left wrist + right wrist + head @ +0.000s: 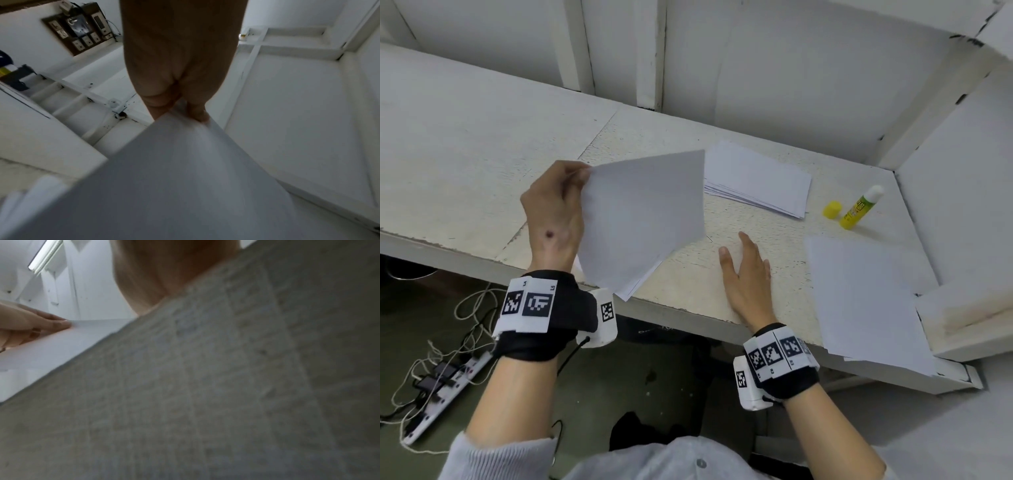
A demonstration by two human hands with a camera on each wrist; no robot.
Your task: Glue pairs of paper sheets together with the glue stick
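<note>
A: You're at a rough white worktop (722, 219) walled in by white panels. Your left hand (553, 212) pinches the held sheets (643, 219) by their far-left corner, thumb against fingers, and lifts them off the surface. More than one edge shows at the near end, so I'd judge this a pair being carried clear.

B: And your right hand (748, 277)?

A: It lies flat, fingers spread and straight on the bare worktop, holding nothing. It probably steadies you while the left one lifts.

B: Which way do the held sheets point?

A: They tilt up, the long axis running from the near edge toward the far right, one corner aimed at the small paper stack (756, 178).

B: The glue stick (859, 209)?

A: It stands upright at the far right, uncapped, white tip up, its yellow cap (831, 209) just left of it. A larger paper pile (866, 301) lies near right, within your right hand's reach.
</note>
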